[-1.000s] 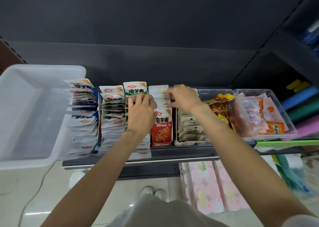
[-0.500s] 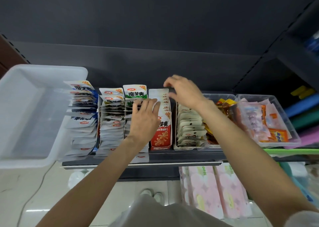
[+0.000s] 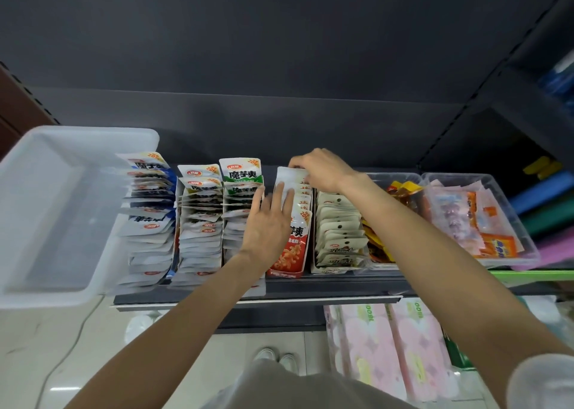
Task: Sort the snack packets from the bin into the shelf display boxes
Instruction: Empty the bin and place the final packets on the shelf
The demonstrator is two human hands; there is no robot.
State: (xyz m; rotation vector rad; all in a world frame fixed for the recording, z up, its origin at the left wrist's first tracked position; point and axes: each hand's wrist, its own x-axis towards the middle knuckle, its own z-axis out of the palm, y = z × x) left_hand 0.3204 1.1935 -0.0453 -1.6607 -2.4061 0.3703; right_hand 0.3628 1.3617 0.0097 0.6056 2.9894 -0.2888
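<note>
Several rows of snack packets stand in display boxes on a dark shelf (image 3: pixel 326 287). The red row (image 3: pixel 292 247) sits in the middle, with a green row (image 3: pixel 240 175) and a grey row (image 3: pixel 198 209) to its left and a beige row (image 3: pixel 338 231) to its right. My right hand (image 3: pixel 323 169) pinches the top of the rearmost packet (image 3: pixel 287 177) in the red row. My left hand (image 3: pixel 270 222) lies flat with fingers spread against the red and green rows. A white bin (image 3: pixel 56 209) rests at the left.
Two clear trays (image 3: pixel 509 222) of orange and pink packets stand at the right of the shelf. Pink tissue packs (image 3: pixel 388 346) lie on the level below. Coloured rolls (image 3: pixel 546 203) fill the neighbouring shelf at the far right. My shoes (image 3: pixel 276 357) show on the tiled floor.
My right hand lifted off the red row, then came down at its rear and now pinches the back packet. My left hand slid right, from the green row toward the red row.
</note>
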